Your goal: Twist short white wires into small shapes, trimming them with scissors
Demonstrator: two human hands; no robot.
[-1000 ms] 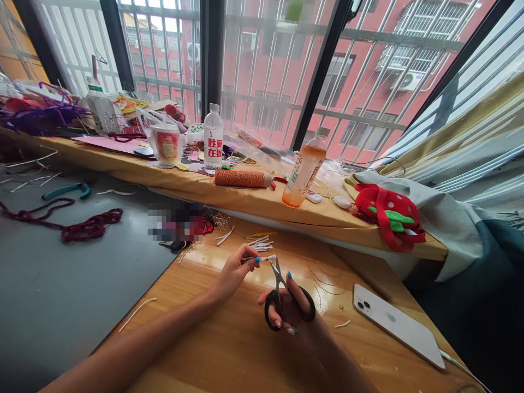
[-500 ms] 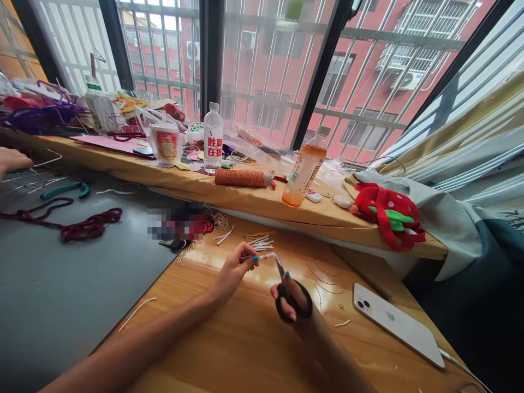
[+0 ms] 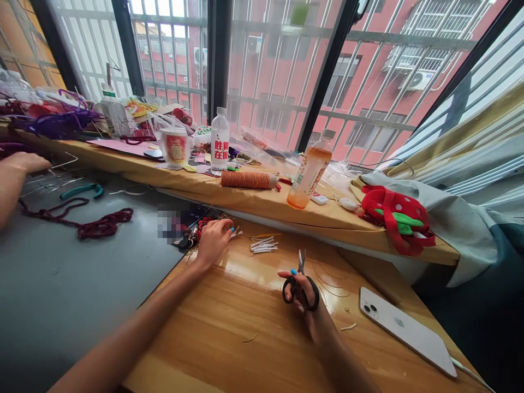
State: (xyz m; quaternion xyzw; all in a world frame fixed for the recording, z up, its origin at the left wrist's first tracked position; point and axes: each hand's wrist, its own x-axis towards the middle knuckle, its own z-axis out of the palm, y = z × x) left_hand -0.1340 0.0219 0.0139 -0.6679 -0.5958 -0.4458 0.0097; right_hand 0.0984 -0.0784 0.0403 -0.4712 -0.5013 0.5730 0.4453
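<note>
My left hand (image 3: 213, 241) reaches to the back edge of the wooden table. Its thumb and fingers are pinched at a white cord piece (image 3: 236, 233), partly hidden by the fingertips. In my right hand (image 3: 305, 289) is a pair of black-handled scissors (image 3: 302, 262), fingers through the loops and blades pointing away, slightly apart. Between the hands lies a small pile of white cord pieces (image 3: 264, 245). A thin short offcut (image 3: 250, 338) rests nearer to me, and another white scrap (image 3: 348, 327) is right of my right wrist.
A phone (image 3: 409, 330) with a cable lies at right. On the ledge stand an orange drink bottle (image 3: 309, 174), a water bottle (image 3: 220, 143) and a spool of orange twine (image 3: 248, 179). Another person's hand (image 3: 24, 164) is at far left, near dark red cord (image 3: 104, 224) and teal-handled pliers (image 3: 84, 190).
My left hand has moved left and away from the scissors to the cord pieces at the back. My right hand has drawn slightly back with the scissors. A thin offcut now shows on the table.
</note>
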